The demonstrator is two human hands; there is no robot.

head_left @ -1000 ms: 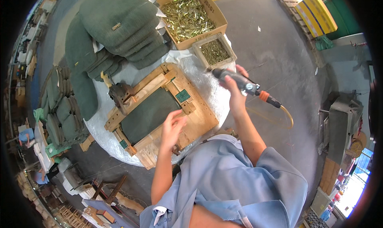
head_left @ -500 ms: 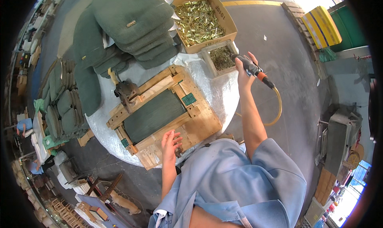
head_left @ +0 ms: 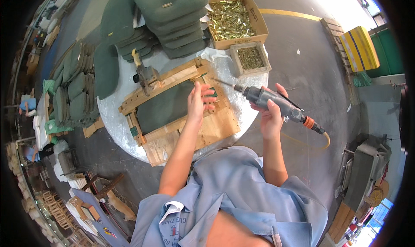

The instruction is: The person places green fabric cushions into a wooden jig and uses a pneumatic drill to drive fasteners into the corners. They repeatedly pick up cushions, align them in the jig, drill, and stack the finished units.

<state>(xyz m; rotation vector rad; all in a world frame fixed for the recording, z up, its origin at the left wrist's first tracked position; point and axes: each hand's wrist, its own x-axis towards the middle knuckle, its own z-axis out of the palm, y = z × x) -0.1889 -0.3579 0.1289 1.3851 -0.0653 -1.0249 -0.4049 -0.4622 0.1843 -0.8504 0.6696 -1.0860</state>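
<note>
From my remote seat I read everything off the wooden frame (head_left: 173, 104), which lies flat on the round white tabletop (head_left: 113, 117) with a dark green cushion panel (head_left: 166, 106) set inside it. Left of the frame, off the tabletop, stand rows of green cushions (head_left: 71, 89); behind the frame more of them are piled high (head_left: 173, 13), and a small metal clamp tool (head_left: 146, 76) sits on the frame's far left rail. My left hand (head_left: 198, 104) rests at the frame's right end, fingers spread and pressing down flat on the wood and the panel's edge, so that grip is apart, closed on nothing. Behind and right of the frame sit a cardboard box of brass-coloured fasteners (head_left: 233, 18) and a smaller grey tray (head_left: 250, 58) of darker bits. Just right of the frame, my right hand (head_left: 270, 113) has its grip clamped round a pneumatic screwdriver (head_left: 276, 104), its bit pointing toward the frame's right corner but not touching it (the hose trails off away from the frame). I judge the step in hand is fastening the panel into the frame at that corner; the next move calls for bringing the bit squarely down onto the fixing point beside my left fingers while that hand holds the work steady.
</note>
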